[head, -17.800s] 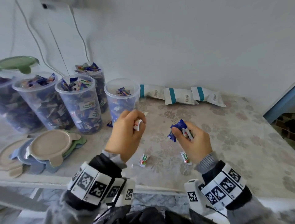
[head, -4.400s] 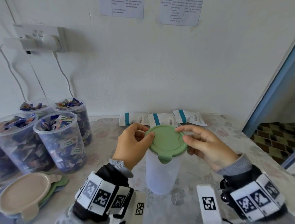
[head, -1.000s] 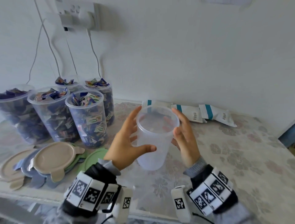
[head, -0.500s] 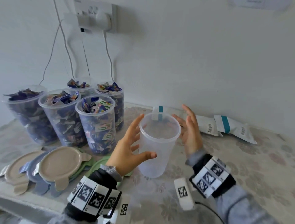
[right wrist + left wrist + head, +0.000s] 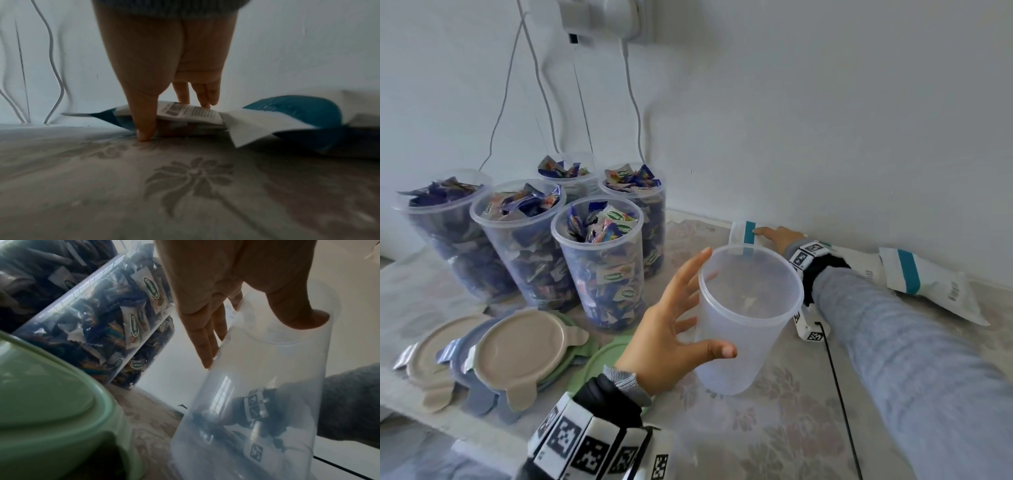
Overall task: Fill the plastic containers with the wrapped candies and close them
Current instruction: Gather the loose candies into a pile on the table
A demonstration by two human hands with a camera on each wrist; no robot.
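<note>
Empty container [image 5: 748, 329] is sitting upright on the table [image 5: 791, 431], with the left hand [image 5: 667, 342] wrapping its fingers [image 5: 695, 270] and thumb round the wall. Probably light, thin and squashy, so I'd be gripping mid-wall, gently. Right hand [image 5: 777, 236] is straddling the candy bag [image 5: 191, 113] by the wall, fingers apart, not yet clamped.

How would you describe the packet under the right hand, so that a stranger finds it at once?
Along the foot of the white wall, teal-striped white packets lie in a row. It is the leftmost packet, behind the empty container; only it has the right hand on it.
</note>
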